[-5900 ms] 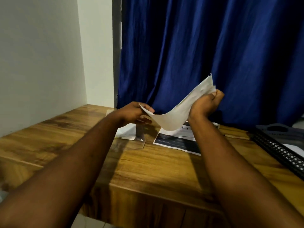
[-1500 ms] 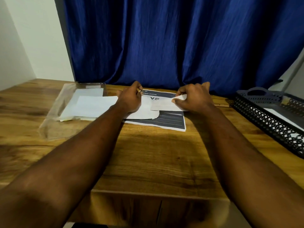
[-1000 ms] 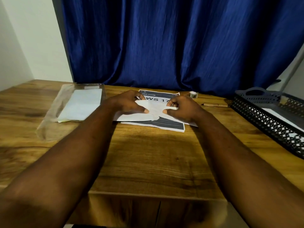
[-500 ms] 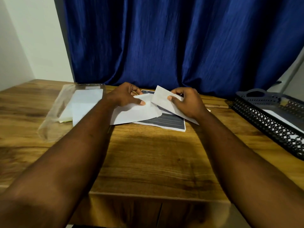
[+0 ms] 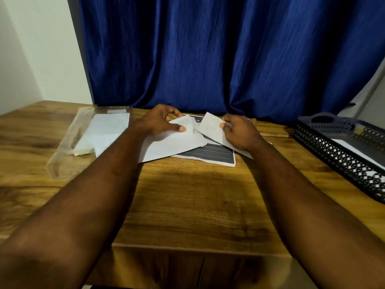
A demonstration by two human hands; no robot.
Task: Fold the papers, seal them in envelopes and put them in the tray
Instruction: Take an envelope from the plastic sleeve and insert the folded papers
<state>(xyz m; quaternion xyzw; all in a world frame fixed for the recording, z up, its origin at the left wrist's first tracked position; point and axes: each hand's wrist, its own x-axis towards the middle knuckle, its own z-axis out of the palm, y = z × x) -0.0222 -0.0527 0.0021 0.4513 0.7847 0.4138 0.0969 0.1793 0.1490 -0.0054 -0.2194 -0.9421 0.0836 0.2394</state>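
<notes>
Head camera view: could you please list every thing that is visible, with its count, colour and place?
envelope: one, white, table centre
folded paper: one, white, just right of the envelope, tilted up
printed sheet: one, dark with white lines, under both
plastic sleeve: one, clear, table left, paper stack inside
tray: one, black mesh, table right, white sheet inside
table: one, brown wood
curtain: one, blue, behind table
left hand: grips the envelope
right hand: pinches the folded paper

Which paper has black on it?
The printed sheet lying flat on the table, partly covered. It has dark bands; the envelope, the folded paper and the bagged stack are plain white.
</notes>
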